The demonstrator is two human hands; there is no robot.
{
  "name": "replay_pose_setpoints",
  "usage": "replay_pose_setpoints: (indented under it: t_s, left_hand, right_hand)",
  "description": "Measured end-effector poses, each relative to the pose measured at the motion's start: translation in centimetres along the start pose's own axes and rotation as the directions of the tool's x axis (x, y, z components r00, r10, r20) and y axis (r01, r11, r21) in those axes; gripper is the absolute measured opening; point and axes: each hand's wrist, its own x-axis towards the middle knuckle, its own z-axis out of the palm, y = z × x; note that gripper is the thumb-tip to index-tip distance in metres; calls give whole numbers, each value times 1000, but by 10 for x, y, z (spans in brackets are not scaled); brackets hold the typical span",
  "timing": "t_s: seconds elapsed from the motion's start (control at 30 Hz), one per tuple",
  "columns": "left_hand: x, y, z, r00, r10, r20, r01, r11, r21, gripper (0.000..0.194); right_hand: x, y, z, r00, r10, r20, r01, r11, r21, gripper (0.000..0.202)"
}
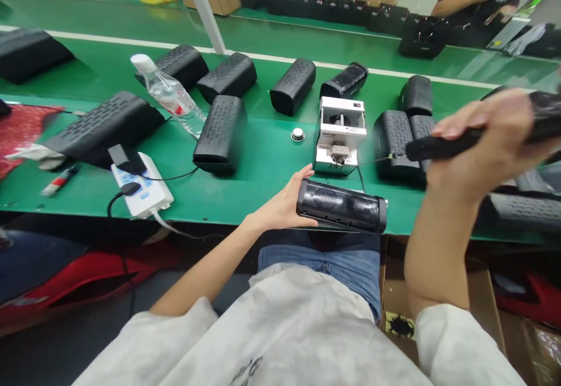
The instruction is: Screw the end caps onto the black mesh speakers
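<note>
My left hand (293,200) grips one end of a black speaker (342,206), which lies on its side at the table's front edge with its perforated grille upward. Raised on the right, my right hand (486,135) is wrapped round a black electric screwdriver (451,145). Its thin bit points left, and the hand is blurred. Just behind the held speaker stands a white screw feeder (340,132) with a metal pick-up block in front. A small round silver cap or dish (297,134) sits left of the feeder.
Several black speakers (219,132) stand about the green table (263,158). On the left are a water bottle (175,97), a white power strip (146,190) with cables, and a marker-like tube (59,181). Stacked speakers (397,141) crowd the right. A co-worker's arm (464,2) shows behind.
</note>
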Motion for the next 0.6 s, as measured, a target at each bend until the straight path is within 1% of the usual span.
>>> replay_pose_setpoints:
  t_s: [0.03,0.1,0.17,0.2,0.3,0.37,0.43,0.53,0.57,0.6]
  left_hand:
    - [-2,-2,1,1000,-10,7,10,1000,-20,148]
    - [-5,-2,4,1000,-23,-1,23,999,-41,140]
    - [-10,-1,11,998,-27,-52,25,999,-48,133]
    - [-12,-1,16,996,-23,-84,19,999,-50,131]
    - [-17,-3,30,989,-6,-146,-3,998,-63,128]
    - [-19,-7,38,989,-10,-150,-2,997,-81,132]
    - [-20,-12,42,989,-17,-144,4,996,-94,138]
    - [-20,-17,44,991,-9,-135,-5,995,-102,141]
    - [-19,-17,44,991,-5,-131,-10,994,-109,142]
    - [-18,-17,44,992,0,-128,-15,993,-118,143]
  right_hand:
    - [2,13,20,987,-159,15,159,987,-9,42]
    - [1,32,51,962,-248,114,253,967,-31,37]
    - [-1,43,69,960,-194,202,212,975,-68,32]
    - [-3,46,75,961,-168,222,192,977,-93,32]
    - [-6,51,84,963,-128,238,165,976,-143,37]
    - [-5,57,87,966,-90,240,134,976,-170,39]
    - [-3,64,88,965,-76,250,129,970,-204,38]
    - [-2,72,80,964,-95,247,156,958,-242,35]
    - [-3,72,76,966,-69,248,131,961,-242,37]
    - [-3,70,71,964,1,265,66,967,-246,40]
